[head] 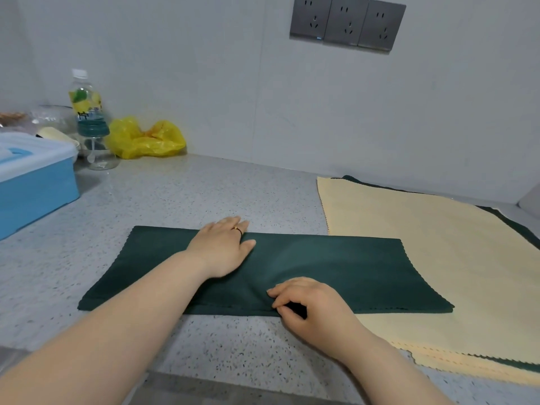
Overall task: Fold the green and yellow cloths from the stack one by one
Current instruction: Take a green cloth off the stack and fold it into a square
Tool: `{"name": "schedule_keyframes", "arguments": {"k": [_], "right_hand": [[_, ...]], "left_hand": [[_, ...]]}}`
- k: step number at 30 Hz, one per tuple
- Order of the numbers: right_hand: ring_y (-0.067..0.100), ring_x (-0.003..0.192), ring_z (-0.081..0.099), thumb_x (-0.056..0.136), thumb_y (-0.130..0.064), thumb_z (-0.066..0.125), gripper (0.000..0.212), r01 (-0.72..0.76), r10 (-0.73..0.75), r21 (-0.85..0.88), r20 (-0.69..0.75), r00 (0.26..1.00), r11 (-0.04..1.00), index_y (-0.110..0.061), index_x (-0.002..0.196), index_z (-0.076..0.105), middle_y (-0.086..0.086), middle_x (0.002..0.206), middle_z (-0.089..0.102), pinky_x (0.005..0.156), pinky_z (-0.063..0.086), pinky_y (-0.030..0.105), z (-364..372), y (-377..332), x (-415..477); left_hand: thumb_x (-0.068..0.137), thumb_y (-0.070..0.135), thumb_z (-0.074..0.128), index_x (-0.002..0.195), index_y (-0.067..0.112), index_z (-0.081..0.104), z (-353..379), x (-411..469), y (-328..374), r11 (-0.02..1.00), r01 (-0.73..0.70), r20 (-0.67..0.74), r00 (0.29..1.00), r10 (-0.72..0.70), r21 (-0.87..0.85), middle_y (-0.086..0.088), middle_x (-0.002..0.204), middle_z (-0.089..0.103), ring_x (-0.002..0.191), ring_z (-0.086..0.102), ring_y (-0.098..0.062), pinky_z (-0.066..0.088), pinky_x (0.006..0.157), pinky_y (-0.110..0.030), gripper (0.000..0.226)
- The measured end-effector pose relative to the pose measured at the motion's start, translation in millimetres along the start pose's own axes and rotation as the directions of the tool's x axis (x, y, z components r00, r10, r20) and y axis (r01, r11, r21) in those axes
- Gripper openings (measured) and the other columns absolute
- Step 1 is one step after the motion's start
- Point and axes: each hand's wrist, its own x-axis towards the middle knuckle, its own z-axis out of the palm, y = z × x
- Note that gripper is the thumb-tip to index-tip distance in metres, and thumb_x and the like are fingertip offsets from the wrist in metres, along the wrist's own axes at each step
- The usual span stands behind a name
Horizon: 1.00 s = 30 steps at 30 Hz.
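As the person stands at the tabletop (204, 194), seen from the camera on their head, a green cloth (336, 267) lies in front of them, folded into a long strip. Its long side runs from left to right. Its right end rests on the stack (438, 229) of yellow and green cloths.

The left hand (225, 248) lies flat on the strip with straight fingers, pressing near the far edge, a bit left of the middle. It holds nothing. The right hand (309, 302) is at the near edge, close to the middle, with curled fingers that seem to pinch that edge.

I think the next fold goes end to end, so one short end must come over to the other. The left end is nearer the left hand, the right end nearer the right hand, and both ends are well apart from the hands.
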Motion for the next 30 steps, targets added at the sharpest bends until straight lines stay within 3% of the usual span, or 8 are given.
{"name": "schedule_keyframes", "arguments": {"k": [7,9,11,13,15,21,26,30], "right_hand": [[-0.001,0.088,0.056,0.086,-0.025,0.057,0.015,-0.152,0.148,0.084,0.046,0.988,0.985,-0.018,0.089,0.069,-0.014,0.089,0.067,0.079,0.042,0.016,-9,-13,17],[0.003,0.102,0.053,0.092,-0.029,0.049,0.027,-0.214,0.213,0.033,0.033,0.976,0.976,-0.020,0.114,0.061,-0.007,0.111,0.063,0.087,0.038,0.018,-7,-15,38],[0.014,0.134,0.030,0.097,-0.031,0.039,0.043,-0.228,0.240,-0.134,0.083,0.967,0.964,-0.017,0.138,0.039,0.002,0.146,0.036,0.107,0.021,0.022,2,-13,63],[0.017,0.144,0.004,0.099,-0.035,0.029,0.052,-0.250,0.304,-0.282,0.167,0.938,0.926,-0.016,0.146,0.018,0.005,0.156,0.006,0.116,0.002,0.029,13,-6,82],[0.018,0.144,-0.004,0.099,-0.041,0.022,0.057,-0.310,0.409,-0.368,0.228,0.884,0.876,-0.016,0.148,0.008,0.005,0.157,-0.003,0.116,-0.004,0.035,19,7,92],[0.019,0.144,-0.006,0.094,-0.055,0.015,0.069,-0.468,0.587,-0.470,0.144,0.796,0.749,-0.014,0.148,0.001,0.007,0.156,-0.006,0.116,-0.004,0.037,4,48,81],[0.019,0.144,0.001,0.096,-0.050,0.018,0.065,-0.594,0.696,-0.494,0.030,0.718,0.634,-0.010,0.148,0.009,0.008,0.156,0.001,0.116,0.003,0.035,-52,104,47],[0.019,0.142,0.014,0.096,-0.048,0.018,0.061,-0.626,0.719,-0.500,-0.010,0.695,0.598,-0.009,0.143,0.021,0.006,0.153,0.018,0.115,0.013,0.037,-74,137,28]], "left_hand": [[0.099,0.041,0.016,0.147,0.014,-0.002,24,9,-5,0.996,0.087,0.072,0.994,-0.087,-0.002,0.000,0.156,-0.007,0.143,-0.008,-0.012,-0.007,0.114,-0.030,0.058],[0.099,0.041,0.014,0.147,0.014,-0.004,27,7,-4,0.996,0.087,0.049,0.995,-0.088,0.011,-0.001,0.156,-0.010,0.142,-0.011,-0.011,-0.008,0.114,-0.030,0.058],[0.099,0.040,0.014,0.147,0.013,-0.004,28,5,-4,0.996,0.088,0.044,0.995,-0.088,0.020,-0.001,0.155,-0.011,0.142,-0.012,-0.011,-0.009,0.114,-0.030,0.058],[0.099,0.040,0.013,0.147,0.013,-0.005,27,4,-3,0.996,0.088,0.047,0.995,-0.089,0.022,0.000,0.155,-0.012,0.142,-0.013,-0.011,-0.009,0.114,-0.030,0.057],[0.099,0.040,0.013,0.147,0.014,-0.005,28,4,-4,0.996,0.090,0.047,0.995,-0.091,0.018,0.001,0.155,-0.012,0.142,-0.013,-0.010,-0.009,0.114,-0.030,0.057],[0.099,0.040,0.012,0.147,0.014,-0.006,28,2,-6,0.997,0.079,0.028,0.996,-0.080,0.011,0.001,0.155,-0.014,0.142,-0.014,-0.010,-0.010,0.113,-0.028,0.058],[0.099,0.041,0.012,0.146,0.013,-0.008,29,-12,-17,0.995,0.092,0.009,0.996,-0.092,0.030,0.001,0.154,-0.015,0.142,-0.013,-0.010,-0.008,0.113,-0.025,0.059],[0.097,0.046,0.011,0.146,0.015,-0.008,24,-40,-60,0.976,0.207,-0.011,0.978,-0.207,0.070,0.001,0.155,-0.012,0.142,-0.008,-0.009,-0.004,0.113,-0.024,0.062]]}}
